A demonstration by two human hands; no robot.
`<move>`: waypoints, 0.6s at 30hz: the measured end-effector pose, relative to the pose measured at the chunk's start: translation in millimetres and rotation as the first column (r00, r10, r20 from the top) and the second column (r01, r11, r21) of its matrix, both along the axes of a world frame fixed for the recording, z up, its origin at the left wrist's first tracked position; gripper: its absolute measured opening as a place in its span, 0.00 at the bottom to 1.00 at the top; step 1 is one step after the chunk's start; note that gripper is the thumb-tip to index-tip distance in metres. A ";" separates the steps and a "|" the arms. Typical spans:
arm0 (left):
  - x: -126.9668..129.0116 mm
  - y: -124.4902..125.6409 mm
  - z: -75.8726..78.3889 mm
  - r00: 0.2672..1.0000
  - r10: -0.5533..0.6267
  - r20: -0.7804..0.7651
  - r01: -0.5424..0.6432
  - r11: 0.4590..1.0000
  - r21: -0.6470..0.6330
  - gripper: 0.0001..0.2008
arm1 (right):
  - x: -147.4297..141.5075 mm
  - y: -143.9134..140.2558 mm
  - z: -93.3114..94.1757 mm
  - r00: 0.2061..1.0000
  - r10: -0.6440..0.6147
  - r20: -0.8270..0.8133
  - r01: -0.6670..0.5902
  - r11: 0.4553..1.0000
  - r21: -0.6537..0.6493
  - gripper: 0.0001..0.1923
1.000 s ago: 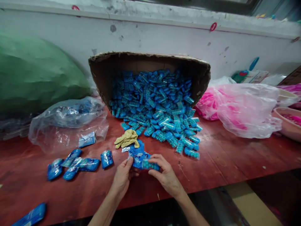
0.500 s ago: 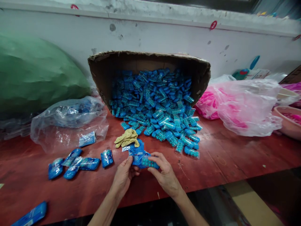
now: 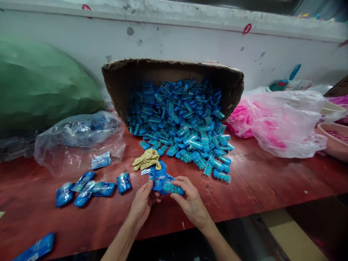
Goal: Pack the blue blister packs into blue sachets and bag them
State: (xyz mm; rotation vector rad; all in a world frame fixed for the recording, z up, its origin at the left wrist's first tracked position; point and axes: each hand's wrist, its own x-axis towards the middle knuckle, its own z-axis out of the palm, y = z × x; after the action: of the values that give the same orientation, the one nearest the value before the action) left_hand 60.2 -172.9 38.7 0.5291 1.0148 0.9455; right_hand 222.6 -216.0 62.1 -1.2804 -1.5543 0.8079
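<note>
My left hand (image 3: 144,200) pinches the edge of a blue printed pouch (image 3: 158,184) between thumb and fingers. In my right hand (image 3: 189,199) is a small clear container of turquoise beads with a blue end (image 3: 173,187), its near end against the pouch. Whether its tip is inside the pouch I cannot tell. Just beyond my hands lie more flat blue pouches (image 3: 162,169), with a crumpled yellow glove (image 3: 147,159) partly on top. Ahead, many similar bead containers (image 3: 187,134) spill from a cardboard box (image 3: 116,98) lying on its side.
Several filled blue pouches (image 3: 102,189) lie on the red table (image 3: 261,188) to the left, another (image 3: 38,247) near the front edge. A clear plastic bag (image 3: 65,141) and large green sack (image 3: 46,83) stand behind. Pink-filled bags (image 3: 285,123) and a pink basin (image 3: 333,145) are right.
Almost nothing differs. Both hands stay in place, and the bead container has shifted very slightly toward the pouch in my left hand.
</note>
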 end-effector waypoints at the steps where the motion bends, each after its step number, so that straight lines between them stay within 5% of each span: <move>1: -0.2 0.2 -0.7 1.000 0.008 -0.004 -0.008 1.000 -0.003 0.15 | -0.6 -0.3 -0.4 1.000 -0.007 -0.022 0.007 1.000 -0.010 0.14; 7: -1.0 0.4 -4.0 0.999 0.008 0.049 -0.005 0.998 -0.059 0.15 | -0.9 -2.3 -4.8 0.999 -0.016 -0.034 0.015 0.999 -0.032 0.13; 18: 1.5 -0.7 -2.4 1.000 0.020 0.019 -0.019 0.999 -0.041 0.14 | -4.2 -4.6 -12.1 0.995 -0.035 0.093 0.023 0.992 0.123 0.17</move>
State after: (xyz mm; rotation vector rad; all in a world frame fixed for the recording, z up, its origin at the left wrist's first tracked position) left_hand 61.7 -173.6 36.3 0.4763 1.0213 0.9439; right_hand 218.4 -220.7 50.0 -1.2647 -1.6310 0.6317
